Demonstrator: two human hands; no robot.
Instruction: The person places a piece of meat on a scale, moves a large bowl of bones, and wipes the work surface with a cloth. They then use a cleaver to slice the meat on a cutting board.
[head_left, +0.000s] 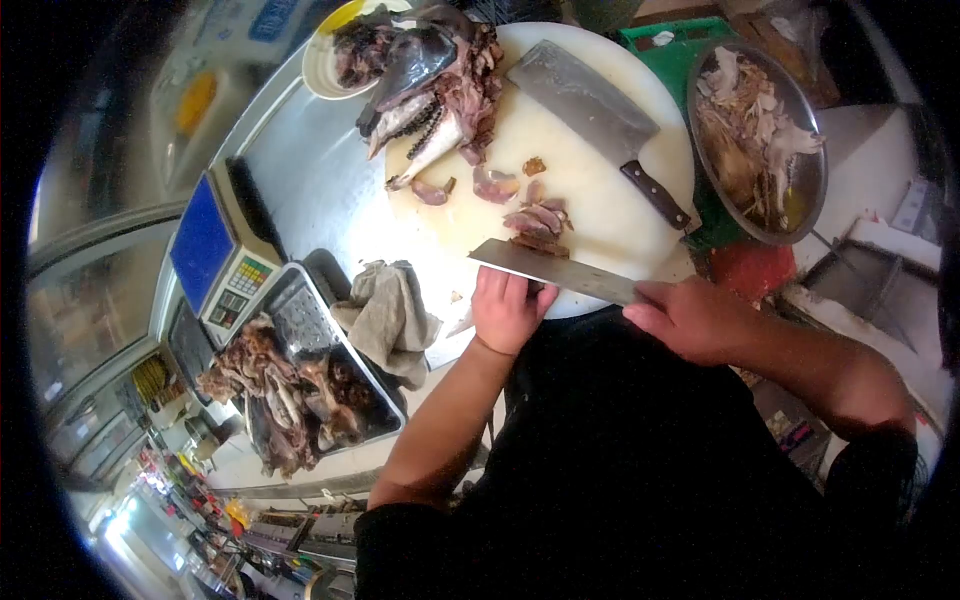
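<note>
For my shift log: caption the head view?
Right hand holds knife beside sliced meat; left hand on cutting board.

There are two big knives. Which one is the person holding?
The long knife at the near edge of the cutting board, gripped by the right hand. The other cleaver, with the dark wooden handle, lies flat on the board untouched.

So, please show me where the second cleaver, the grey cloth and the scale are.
Second cleaver [585,95], head view, on the flat of its blade.
Grey cloth [388,318], head view, on its middle folds.
Scale [203,243], head view, on its blue top.
</note>
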